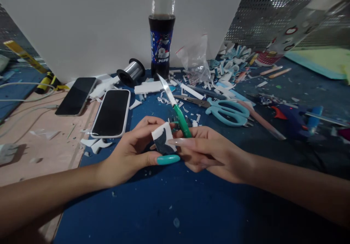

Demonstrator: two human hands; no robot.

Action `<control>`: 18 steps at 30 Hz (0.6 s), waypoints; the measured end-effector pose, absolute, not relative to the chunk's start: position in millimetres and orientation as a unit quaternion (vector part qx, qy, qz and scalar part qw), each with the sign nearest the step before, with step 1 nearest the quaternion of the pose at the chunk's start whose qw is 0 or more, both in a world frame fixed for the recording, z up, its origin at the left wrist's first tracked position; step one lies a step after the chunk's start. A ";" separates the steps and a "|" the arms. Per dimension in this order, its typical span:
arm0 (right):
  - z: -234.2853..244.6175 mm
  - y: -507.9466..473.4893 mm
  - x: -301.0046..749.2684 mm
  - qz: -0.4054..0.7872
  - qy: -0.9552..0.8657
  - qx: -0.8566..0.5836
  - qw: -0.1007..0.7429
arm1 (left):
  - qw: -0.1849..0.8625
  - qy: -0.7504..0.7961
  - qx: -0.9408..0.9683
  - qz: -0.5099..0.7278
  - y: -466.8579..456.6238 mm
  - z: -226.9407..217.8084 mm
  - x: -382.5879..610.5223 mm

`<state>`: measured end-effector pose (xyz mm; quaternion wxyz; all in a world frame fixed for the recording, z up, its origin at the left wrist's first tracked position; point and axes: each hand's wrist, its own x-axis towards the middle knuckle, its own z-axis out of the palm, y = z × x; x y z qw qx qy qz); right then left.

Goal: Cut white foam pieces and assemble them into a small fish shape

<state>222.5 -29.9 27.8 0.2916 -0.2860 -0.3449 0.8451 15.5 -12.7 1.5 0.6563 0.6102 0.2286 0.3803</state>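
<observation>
Between the thumb and fingers of my left hand [136, 151] is a small white foam piece [164, 138] with a dark curved shape on its face. My right hand [210, 147] grips a small knife by its green handle [182, 122], the blade [166, 90] pointing up and away. My right thumb's long nail lies against the right edge of the foam piece. Both hands are close together above the blue table top [153, 204]. The far fingers of my right hand are partly hidden.
Behind my hands lie light-blue scissors [228, 111], foam scraps [232, 63], a plastic bag [194, 63] and a Pepsi bottle [162, 43]. Two phones [112, 112] and a wire spool [131, 72] are at left. A glue gun [292, 118] lies at right.
</observation>
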 end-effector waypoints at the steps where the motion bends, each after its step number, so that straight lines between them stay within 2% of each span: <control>1: 26.7 -29.7 222.4 0.850 -0.340 -0.281 0.287 | 0.668 0.227 0.597 0.381 -12.9 1.4 16.1; 8: 26.4 -27.9 221.9 0.849 -0.334 -0.308 0.268 | 0.685 0.232 0.555 0.412 -10.8 0.8 19.6; 15: 27.0 -26.8 219.0 0.805 -0.377 -0.357 0.287 | 0.662 0.265 0.545 0.442 -10.1 3.2 18.5; 18: 26.3 -22.7 224.0 0.750 -0.434 -0.395 0.305 | 0.654 0.272 0.528 0.469 -8.8 3.6 18.2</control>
